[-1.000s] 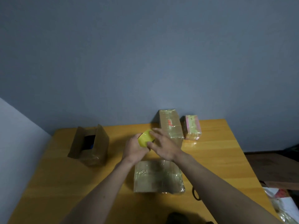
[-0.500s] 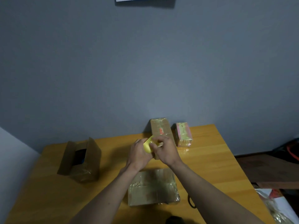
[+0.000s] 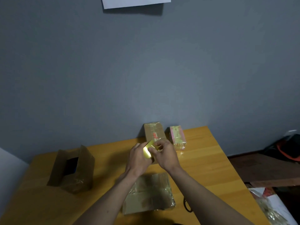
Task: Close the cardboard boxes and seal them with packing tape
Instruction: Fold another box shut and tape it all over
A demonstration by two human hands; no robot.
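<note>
Since half a second ago the head camera has tipped upward, so a white sheet pinned to the grey wall now shows more fully at the top edge, and the right hand's fingers have curled tighter onto the yellow roll.

Head view: both hands meet above the middle of the wooden worktop. The left hand wraps around the yellow roll of packing tape, fingers curled behind it and the thumb near its edge. The right hand has its fingers bent in, pinching at the roll's upper rim with fingertips and thumb; whether it has hold of a loose tape end cannot be told.

Directly below the hands, near the person, lies a flat cardboard box with its flaps closed and glossy tape across its top. To the far left stands an open cardboard box, flaps upright, with something dark and blue inside. At the back, against the wall, sits a taped brown box, and just beside it on the right a smaller pink and yellow taped box. A dark loop-shaped object lies on the worktop just right of the near box. Off the worktop's right edge, crumpled clear plastic lies low down.
</note>
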